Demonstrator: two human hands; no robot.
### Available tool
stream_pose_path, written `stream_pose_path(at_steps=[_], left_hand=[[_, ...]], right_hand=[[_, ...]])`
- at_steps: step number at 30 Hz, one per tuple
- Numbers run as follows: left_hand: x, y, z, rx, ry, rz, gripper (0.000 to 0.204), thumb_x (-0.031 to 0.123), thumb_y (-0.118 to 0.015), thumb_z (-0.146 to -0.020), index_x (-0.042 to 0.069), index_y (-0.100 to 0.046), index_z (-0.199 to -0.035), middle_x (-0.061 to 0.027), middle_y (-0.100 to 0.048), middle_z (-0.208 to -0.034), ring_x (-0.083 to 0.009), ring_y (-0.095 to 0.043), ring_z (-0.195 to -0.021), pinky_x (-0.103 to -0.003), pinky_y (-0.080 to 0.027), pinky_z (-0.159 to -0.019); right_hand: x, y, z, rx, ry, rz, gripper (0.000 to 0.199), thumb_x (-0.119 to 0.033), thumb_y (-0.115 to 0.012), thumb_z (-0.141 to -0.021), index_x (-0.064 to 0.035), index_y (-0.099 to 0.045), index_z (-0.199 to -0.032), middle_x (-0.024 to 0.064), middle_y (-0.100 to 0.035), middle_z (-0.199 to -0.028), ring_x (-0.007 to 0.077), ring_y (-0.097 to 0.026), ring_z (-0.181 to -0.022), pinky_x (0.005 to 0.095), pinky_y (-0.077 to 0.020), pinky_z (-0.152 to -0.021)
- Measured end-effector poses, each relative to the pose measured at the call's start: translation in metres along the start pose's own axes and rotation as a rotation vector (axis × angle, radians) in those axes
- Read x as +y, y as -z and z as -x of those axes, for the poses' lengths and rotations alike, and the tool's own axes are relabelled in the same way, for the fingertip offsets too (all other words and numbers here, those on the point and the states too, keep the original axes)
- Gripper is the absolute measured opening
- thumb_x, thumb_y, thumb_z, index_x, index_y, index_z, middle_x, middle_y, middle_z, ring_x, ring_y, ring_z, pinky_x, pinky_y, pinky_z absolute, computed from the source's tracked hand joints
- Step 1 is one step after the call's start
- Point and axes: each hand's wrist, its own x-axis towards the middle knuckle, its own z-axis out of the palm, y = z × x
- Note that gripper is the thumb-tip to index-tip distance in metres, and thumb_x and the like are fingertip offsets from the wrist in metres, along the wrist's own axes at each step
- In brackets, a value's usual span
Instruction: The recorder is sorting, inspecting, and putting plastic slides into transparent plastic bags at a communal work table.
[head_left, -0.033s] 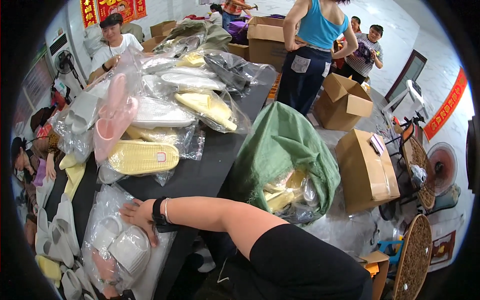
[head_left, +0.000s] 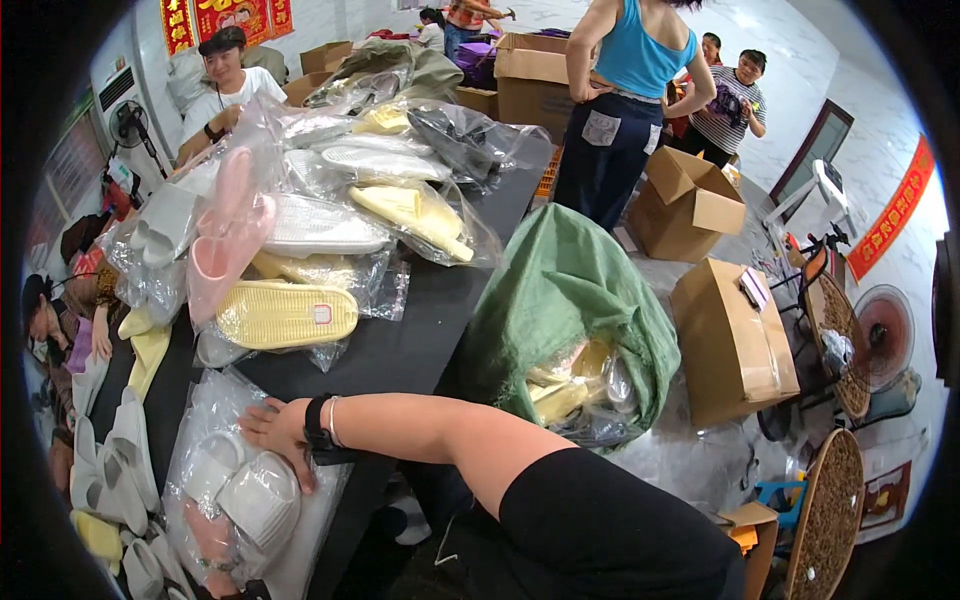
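Note:
A pair of white slippers (head_left: 262, 500) lies inside a clear plastic bag (head_left: 190, 440) at the near end of the black table. My right hand (head_left: 280, 435) rests on the bag's right side beside the slippers, fingers spread. Through the film I see my left hand (head_left: 210, 537) inside the bag, against the near left side of the slippers. Its fingers are blurred by the plastic and partly hidden, so their grip is unclear. Loose white slippers (head_left: 125, 460) line the table's left edge, with a yellow slipper (head_left: 150, 352) beyond them.
Bagged slippers are heaped farther up the table, a yellow pair (head_left: 287, 315) nearest. Right of the table stand a green sack (head_left: 570, 270) holding bagged slippers and a cardboard box (head_left: 730, 340). Several people are around the room. A round woven tray (head_left: 828, 520) is at lower right.

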Motion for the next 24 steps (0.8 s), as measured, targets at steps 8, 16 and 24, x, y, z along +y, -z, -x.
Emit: stream_pose_path(at_steps=[8,16,24], left_hand=[[-0.049,0.033,0.055,0.102,-0.074,0.185,0.057,0.02,-0.075,-0.077,-0.008,-0.058,-0.124,-0.0204,-0.059,-0.121,-0.0355,-0.05,-0.122,-0.044,-0.037,-0.104],[-0.05,0.065,0.084,0.269,-0.032,0.161,0.055,0.022,-0.074,-0.078,-0.008,-0.059,-0.122,-0.0212,-0.059,-0.122,-0.036,-0.05,-0.122,-0.044,-0.037,-0.104],[-0.012,0.08,0.086,0.42,-0.022,0.149,0.054,0.025,-0.072,-0.079,-0.007,-0.06,-0.12,-0.0221,-0.059,-0.124,-0.0365,-0.05,-0.122,-0.044,-0.037,-0.103]], right_hand=[[0.0,-0.002,0.001,-0.004,0.036,-0.002,0.164,-0.077,-0.082,-0.033,0.0039,-0.004,-0.153,0.0231,0.003,-0.161,0.0378,0.008,-0.149,0.0554,0.0031,-0.118],[-0.007,0.007,0.005,-0.041,0.019,0.014,0.163,-0.07,-0.087,-0.032,0.0022,-0.007,-0.154,0.0234,0.003,-0.162,0.039,0.007,-0.149,0.0574,0.002,-0.117],[0.001,-0.014,0.005,0.099,0.069,0.03,0.163,-0.07,-0.086,-0.03,0.0027,-0.008,-0.153,0.024,-0.001,-0.161,0.0404,0.004,-0.149,0.0574,0.0002,-0.118]])
